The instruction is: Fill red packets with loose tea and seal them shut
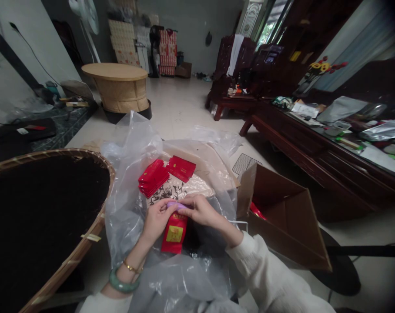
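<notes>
My left hand [160, 217] and my right hand [197, 209] meet at the centre of the head view, fingers closed. Between them is a small purple piece [177, 206], pinched across the top edge of a red packet [174, 238]. The packet hangs upright with a yellow label on its front. Whether the purple piece is a clip or a sealer I cannot tell. Just beyond my fingers, dark dry leaves [171, 190] lie scattered in a large clear plastic bag [127, 182]. A stack of flat red packets [153, 177] and a few more red packets [181, 168] rest there too.
At left stands a wide woven tray [99, 234] heaped with dark leaves. An open cardboard box [292, 230] on the right has something red inside. Further off are a round wicker table [122, 89], a long dark wooden table [302, 143] covered with items, and stacked boxes [168, 50].
</notes>
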Demonstrator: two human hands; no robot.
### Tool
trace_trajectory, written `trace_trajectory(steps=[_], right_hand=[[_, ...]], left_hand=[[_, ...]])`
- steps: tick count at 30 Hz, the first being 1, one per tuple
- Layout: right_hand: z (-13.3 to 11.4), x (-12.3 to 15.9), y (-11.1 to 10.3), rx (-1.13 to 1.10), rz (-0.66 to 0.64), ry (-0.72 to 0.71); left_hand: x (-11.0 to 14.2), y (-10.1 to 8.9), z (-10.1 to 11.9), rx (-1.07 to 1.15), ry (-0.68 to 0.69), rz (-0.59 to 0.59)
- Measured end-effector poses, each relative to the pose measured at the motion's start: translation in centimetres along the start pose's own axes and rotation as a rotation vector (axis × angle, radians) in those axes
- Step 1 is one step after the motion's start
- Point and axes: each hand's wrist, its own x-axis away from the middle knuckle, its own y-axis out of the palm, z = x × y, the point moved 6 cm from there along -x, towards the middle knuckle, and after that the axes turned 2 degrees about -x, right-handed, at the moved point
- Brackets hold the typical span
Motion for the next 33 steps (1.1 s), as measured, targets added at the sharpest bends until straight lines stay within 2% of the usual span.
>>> trace_trajectory(steps=[8, 14, 19, 23, 25, 29, 31, 33], right_hand=[[0.3, 0.0, -0.1, -0.017, -0.007, 0.01], [0.8, -0.1, -0.5, -0.006, 0.047, 0.027], [0.9, -0.1, -0.4, -0.116, 0.051, 0.014], [2.7, -0.3, -1.7, -0.22, 0.094, 0.068], [4.8, -0.4, -3.3, -0.15, 0.201, 0.124], [9.0, -0.1, -5.5, 0.247, 0.352, 0.253], [9.7, 0.1, -5.5, 0.354, 0.389, 0.272], [8.8, 0.3, -4.8, 0.319, 0.445, 0.208]], left_hand=[[-0.3, 0.2, -0.3, 0.028, -0.049, -0.015], [-0.4, 1.2, -1.5, 0.204, -0.204, -0.109], [-0.1, 1.4, -1.7, 0.234, -0.232, -0.158], [-0.1, 1.0, -1.5, 0.294, -0.273, -0.107], [0.0, 0.7, -1.4, 0.323, -0.291, -0.047], [0.2, 0.1, -1.2, 0.323, -0.265, 0.07], [0.3, -0.1, -1.0, 0.299, -0.233, 0.097], [0.3, -0.1, -0.8, 0.272, -0.193, 0.106]])
